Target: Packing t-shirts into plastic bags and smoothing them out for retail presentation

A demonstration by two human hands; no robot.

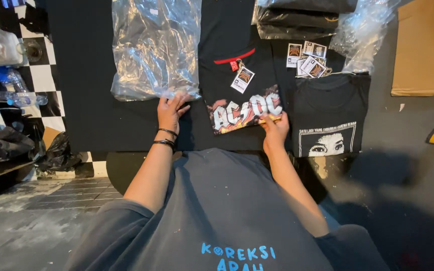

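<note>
A folded black T-shirt (242, 103) with a bright printed front and a red neck stripe lies on the dark counter (96, 110), straight ahead of the person, a paper tag (242, 79) at its collar. The right hand (275, 131) sits on the shirt's lower right corner, fingers curled and pinching the edge, seemingly to keep the fold flat and square; whether something thin and yellowish is held there too is hard to tell from this view. The left hand (171, 110) rests just left of the shirt, fingers spread and pressing on the bottom edge of a clear plastic bag (154, 47), which pins the loose, crinkly bag in place beside the shirt. Dark bands ring that wrist.

Just right of the shirt lies a second folded black shirt (330, 118) with a face printed on it, touching or nearly touching the first. Above it a small heap of loose tags (308, 59) is kept within reach, and past those a stack of bagged dark shirts (302, 17) and more crumpled plastic (362, 35). A flat cardboard piece (425, 45) is at the far right, well apart. On the left, plastic bottles (13, 88) lie on a checkered floor.
</note>
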